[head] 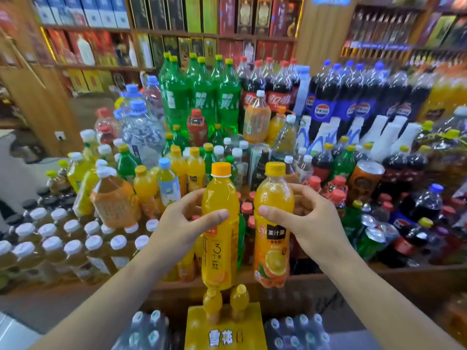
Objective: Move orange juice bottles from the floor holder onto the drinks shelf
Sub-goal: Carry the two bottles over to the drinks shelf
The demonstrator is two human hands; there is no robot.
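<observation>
My left hand (188,222) grips an orange juice bottle with an orange cap and a yellow label (220,238), held upright above the shelf's front edge. My right hand (307,223) grips a second orange juice bottle with a yellow cap and an orange-fruit label (273,238), side by side with the first. Below them, on the floor, stands a yellow holder (225,327) with two more orange juice bottles (212,305) (239,300) upright in it. The drinks shelf (404,276) stretches ahead, packed with bottles; several orange juice bottles (187,168) stand in its middle rows.
White-capped tea bottles (73,238) fill the shelf's left front. Red-capped bottles and cans (371,231) crowd the right front. Tall green, cola and blue-labelled bottles (252,89) stand at the back. Shrink-wrapped water packs (149,329) (295,332) flank the holder on the floor.
</observation>
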